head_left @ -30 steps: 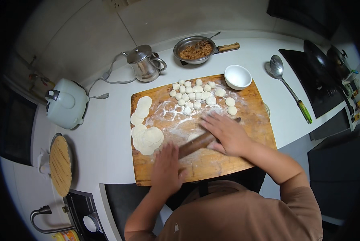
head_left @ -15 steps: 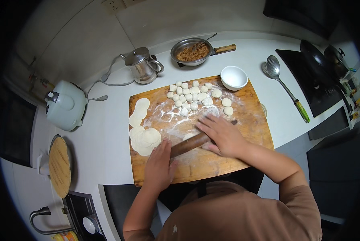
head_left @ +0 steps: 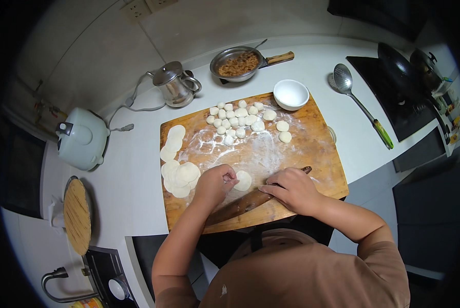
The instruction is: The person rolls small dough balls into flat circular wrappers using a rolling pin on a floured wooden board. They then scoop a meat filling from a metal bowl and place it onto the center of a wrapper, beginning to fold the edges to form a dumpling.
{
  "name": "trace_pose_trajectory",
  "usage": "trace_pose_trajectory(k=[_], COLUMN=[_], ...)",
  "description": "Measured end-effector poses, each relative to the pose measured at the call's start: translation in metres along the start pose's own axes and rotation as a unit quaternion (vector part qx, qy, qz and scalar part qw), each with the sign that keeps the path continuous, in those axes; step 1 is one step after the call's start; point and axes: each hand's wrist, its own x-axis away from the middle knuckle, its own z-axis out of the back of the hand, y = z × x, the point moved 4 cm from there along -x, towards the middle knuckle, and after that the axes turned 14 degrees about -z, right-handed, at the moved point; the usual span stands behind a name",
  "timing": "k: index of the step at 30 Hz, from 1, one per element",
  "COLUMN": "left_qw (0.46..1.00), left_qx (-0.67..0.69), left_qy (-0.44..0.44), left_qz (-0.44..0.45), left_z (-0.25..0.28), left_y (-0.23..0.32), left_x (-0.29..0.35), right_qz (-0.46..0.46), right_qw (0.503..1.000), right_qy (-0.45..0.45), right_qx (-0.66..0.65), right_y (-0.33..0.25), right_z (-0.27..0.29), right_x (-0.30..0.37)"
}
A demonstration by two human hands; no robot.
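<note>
A small round dough wrapper [head_left: 243, 181] lies on the floured wooden board [head_left: 312, 159]. My left hand [head_left: 215, 186] has its fingers pinched together at the wrapper's left edge. Just right of it, my right hand [head_left: 294, 191] is closed over the dark wooden rolling pin [head_left: 237, 206], which lies slantwise near the board's front edge. Left of my left hand, several rolled wrappers [head_left: 179, 178] overlap in a pile, with more in a row [head_left: 174, 138] behind them. Several small dough pieces [head_left: 240, 121] are grouped toward the back of the board; two flattened ones [head_left: 284, 132] sit farther right.
A white bowl [head_left: 291, 94] rests on the board's back right corner. Behind are a pan [head_left: 237, 66] of brown filling and a metal kettle [head_left: 175, 84]. A slotted ladle [head_left: 361, 105] lies right, beside a black hob [head_left: 384, 97]. A pale green appliance [head_left: 83, 138] stands left.
My left hand has come off the rolling pin to the wrapper's edge. The pin has been drawn nearer to me, uncovering the wrapper, with my right hand still on it. The view has shifted slightly.
</note>
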Motion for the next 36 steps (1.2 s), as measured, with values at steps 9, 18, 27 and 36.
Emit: trace_pose_trajectory(k=[9,18,27,36], left_qw=[0.98,0.963,0.947,0.961], left_qx=[-0.011,-0.212,-0.309,-0.262], left_qy=[0.015,-0.068,0.053,-0.068], left_qz=[-0.197,-0.15,-0.077,-0.065], left_z=[0.0,-0.019,0.006,-0.019], left_y=[0.046,0.043,-0.002,0.023], left_x=[0.025,0.077,0.013,0.088], right_qz=[-0.028,-0.069,-0.109,-0.068], right_qw=[1.0,0.992,0.985,0.988], right_qy=[-0.006,-0.1,-0.022,-0.114], right_qx=[0.012,0.018,0.13,0.077], right_y=[0.004,0.023,0.042,0.005], right_z=[0.017,0.014,-0.005,0.003], right_x=[0.017,0.005,-0.065,-0.006])
